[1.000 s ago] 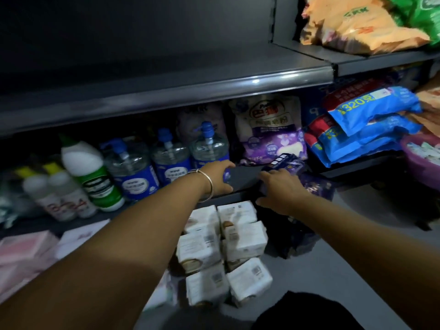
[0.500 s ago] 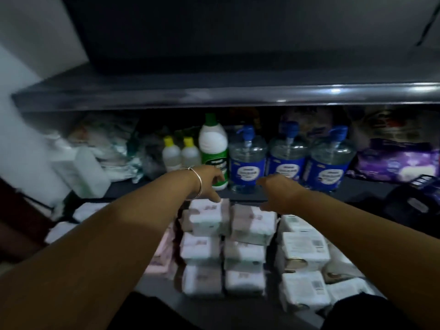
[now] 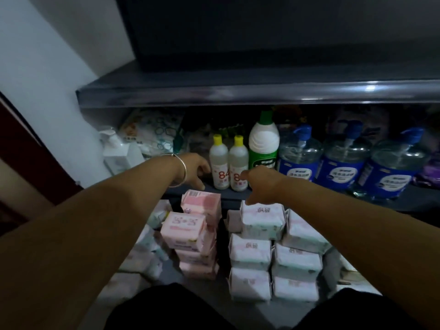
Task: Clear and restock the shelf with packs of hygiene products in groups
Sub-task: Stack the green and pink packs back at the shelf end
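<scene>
Nearest, at 6 o'clock, the white packs (image 3: 273, 253) lie in tidy rows on the floor; at 7 o'clock the pink packs (image 3: 192, 232) sit stacked just beside them, with looser pale packs (image 3: 147, 256) further left; so the clearing and sorting into groups looks largely done. Above them both hands hang over the stacks, holding nothing: the left hand (image 3: 194, 171) at 11 o'clock has its fingers loosely curled and spread, above the top pink pack; the right hand (image 3: 258, 186) reaches down toward the top white pack, though whether it touches I cannot tell. Beyond, the lower shelf (image 3: 404, 203) still carries bottles (image 3: 228, 163) and blue jugs (image 3: 340, 160); the upper shelf (image 3: 238, 91) at 12 o'clock shows bare; restocking seems mostly ahead.
</scene>
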